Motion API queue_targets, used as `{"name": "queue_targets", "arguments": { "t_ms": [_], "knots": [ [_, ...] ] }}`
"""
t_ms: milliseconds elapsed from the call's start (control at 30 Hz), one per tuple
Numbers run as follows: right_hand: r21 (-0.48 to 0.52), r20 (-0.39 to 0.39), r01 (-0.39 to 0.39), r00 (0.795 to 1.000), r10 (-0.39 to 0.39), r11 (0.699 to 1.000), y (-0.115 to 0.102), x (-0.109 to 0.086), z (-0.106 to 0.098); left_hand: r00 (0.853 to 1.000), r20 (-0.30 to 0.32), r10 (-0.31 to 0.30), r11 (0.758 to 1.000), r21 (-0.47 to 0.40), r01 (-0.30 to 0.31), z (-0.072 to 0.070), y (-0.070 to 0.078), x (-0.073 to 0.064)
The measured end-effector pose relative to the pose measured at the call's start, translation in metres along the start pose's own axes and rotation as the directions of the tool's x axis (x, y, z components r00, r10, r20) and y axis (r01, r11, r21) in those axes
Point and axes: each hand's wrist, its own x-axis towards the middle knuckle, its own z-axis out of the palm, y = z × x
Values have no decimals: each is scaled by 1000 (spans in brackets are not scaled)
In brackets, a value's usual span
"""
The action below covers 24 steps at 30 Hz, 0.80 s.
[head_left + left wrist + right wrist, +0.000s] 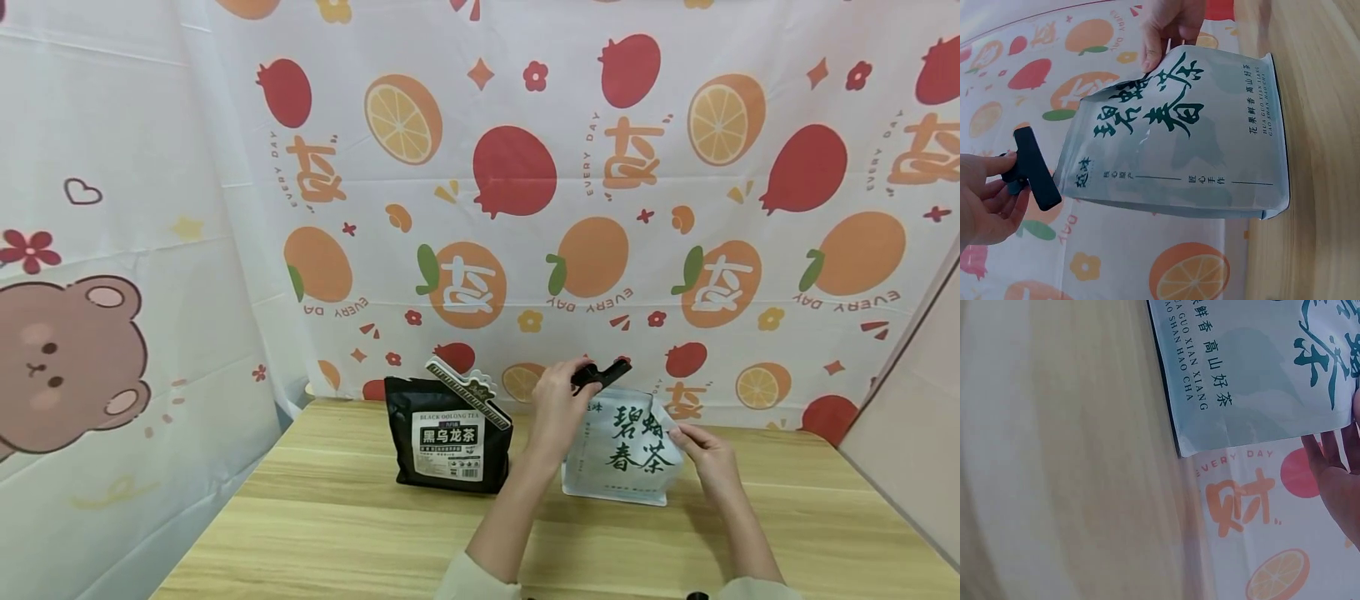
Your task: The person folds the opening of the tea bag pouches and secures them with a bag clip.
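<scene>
A pale green tea bag (618, 458) with dark green characters stands on the table, its lower edge on the wood. At the bag's top left corner my left hand (557, 404) holds a black bag clip (606, 375). In the left wrist view the clip (1036, 169) is pinched between thumb and fingers, right by the bag's top edge; whether it touches the bag I cannot tell. My right hand (708, 460) pinches the bag's upper right side, thumb on the front. The right wrist view shows that hand (1338, 487) partly cut off, fingers behind the bag.
Left of the pale bag stands a black oolong tea bag (450, 446), with a decorated clip (468, 393) slanting across its top. Both are on a wooden table (330, 517). A fruit-printed cloth (420, 192) hangs behind the table, and a bear-printed one (150, 192) at the left.
</scene>
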Motion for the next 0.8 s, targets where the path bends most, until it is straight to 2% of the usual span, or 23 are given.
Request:
{"name": "queue_targets", "arguments": {
  "t_ms": [167,300,500,800],
  "knots": [
    [-35,19,-40,999,41,999,-3,-1,2,999,47,-20,1000,-11,21,4,8,0],
    [-40,27,-36,999,37,999,-4,-2,3,998,60,5,1000,-8,-5,7,14,0],
    [-33,28,-14,999,15,999,-4,-2,6,996,56,64,998,-17,-63,9,19,1],
    [-43,45,-11,999,13,999,-6,-5,8,995,34,89,996,-23,-88,13,21,0]
  ]
}}
